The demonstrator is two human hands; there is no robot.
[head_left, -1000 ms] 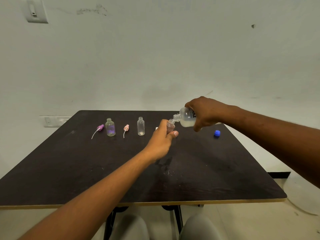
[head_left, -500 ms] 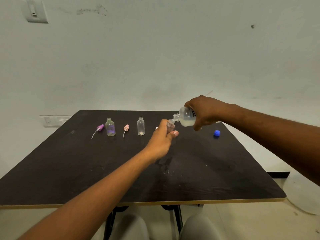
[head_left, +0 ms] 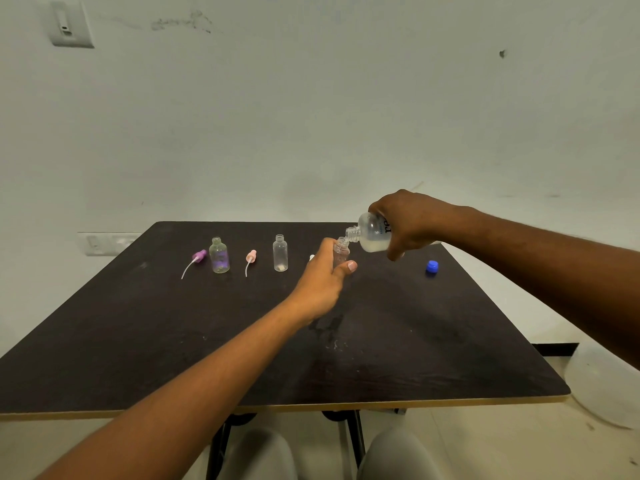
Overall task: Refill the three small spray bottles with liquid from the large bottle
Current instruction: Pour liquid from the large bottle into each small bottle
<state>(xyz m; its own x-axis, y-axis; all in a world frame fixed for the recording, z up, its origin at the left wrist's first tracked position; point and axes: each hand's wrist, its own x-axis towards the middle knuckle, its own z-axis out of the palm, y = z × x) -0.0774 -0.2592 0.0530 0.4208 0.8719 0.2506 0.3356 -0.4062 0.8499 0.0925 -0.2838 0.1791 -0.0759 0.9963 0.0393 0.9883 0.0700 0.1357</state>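
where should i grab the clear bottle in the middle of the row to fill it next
Grip the middle clear bottle round its straight body, below the neck, coming from the near side. It stands upright and uncapped, so keep fingers off the open mouth. The pink spray cap lies apart on its left.

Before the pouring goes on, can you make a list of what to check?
1. Left hand grips small bottle: ok.
2. Right hand holds big bottle tilted: ok.
3. Big bottle's mouth meets small bottle's mouth: ok.
4. Liquid left in big bottle: ok.
5. Small bottle's fill level: cannot tell, hand hides it.
6. Other two bottles upright, uncapped: ok.
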